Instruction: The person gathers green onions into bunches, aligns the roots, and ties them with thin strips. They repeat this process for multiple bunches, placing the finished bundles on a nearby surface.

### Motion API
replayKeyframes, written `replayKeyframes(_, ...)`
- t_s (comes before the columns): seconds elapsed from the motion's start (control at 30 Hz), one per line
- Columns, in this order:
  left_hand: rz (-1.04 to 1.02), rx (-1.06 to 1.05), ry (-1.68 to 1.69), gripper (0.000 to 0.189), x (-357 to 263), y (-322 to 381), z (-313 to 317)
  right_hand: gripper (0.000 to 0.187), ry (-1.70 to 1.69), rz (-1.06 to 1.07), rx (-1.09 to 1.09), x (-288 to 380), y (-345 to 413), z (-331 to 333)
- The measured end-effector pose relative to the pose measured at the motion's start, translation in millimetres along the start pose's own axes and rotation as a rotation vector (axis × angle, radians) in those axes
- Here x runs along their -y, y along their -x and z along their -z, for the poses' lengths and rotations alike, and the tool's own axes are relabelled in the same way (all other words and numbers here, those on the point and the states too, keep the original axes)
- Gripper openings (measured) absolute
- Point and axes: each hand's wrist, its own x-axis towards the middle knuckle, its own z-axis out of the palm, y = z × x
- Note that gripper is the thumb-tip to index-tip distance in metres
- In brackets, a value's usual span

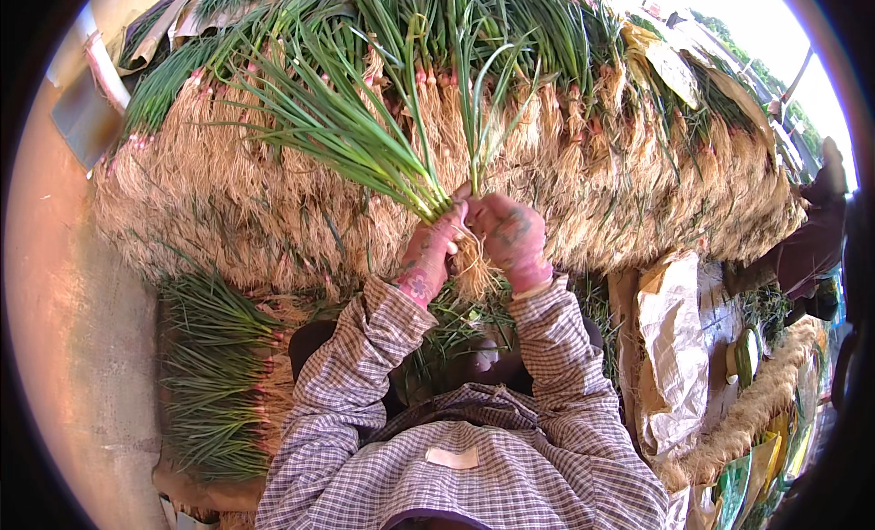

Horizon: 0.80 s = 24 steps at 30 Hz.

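Note:
My left hand [429, 253], in a pink patterned glove, grips a bunch of leafy plants [383, 161] that look like green onions or a similar allium. Their long green leaves fan up and to the left, while pale stringy roots [473, 267] dangle below the fist. Close beside it, my gloved right hand [514, 236] has its fingers bent around the base of a separate upright plant [473, 120]. The two hands meet at the fingertips, so the exact grip there is partly hidden. Behind them rises a large heap of similar plants [239, 168], roots facing me.
Bundles of the plants [212, 379] lie in a row at the left. A crumpled white sack [673, 352] is at the right, near a round green-edged object [747, 356]. Another person [810, 236] is at the far right. Loose green leaves [472, 318] lie below my hands.

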Motion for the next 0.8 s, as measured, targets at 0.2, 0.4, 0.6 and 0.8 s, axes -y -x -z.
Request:
replayKeyframes(0.2, 0.069, 0.119, 0.092, 0.033, -9.7, 10.5, -3.1, 0.016, -0.494, -0.378, 0.021, 4.8, -14.0, 22.2)
replayKeyframes(0.4, 0.055, -0.028, -0.117, 0.028, -4.8, 7.2, -5.3, 0.047, -0.464, -0.238, 0.077, 8.5, -35.0, 24.6)
replayKeyframes(0.6, 0.168, -0.116, -0.023, 0.03, -7.3, 5.1, -9.5, 0.026, -0.23, -0.261, -0.076, 2.5, -41.1, -13.3)
replayKeyframes(0.8, 0.133, 0.027, 0.209, 0.028, -17.6, 14.3, -10.1, 0.014, -1.628, -0.606, -0.525, -40.2, -47.3, 7.0)
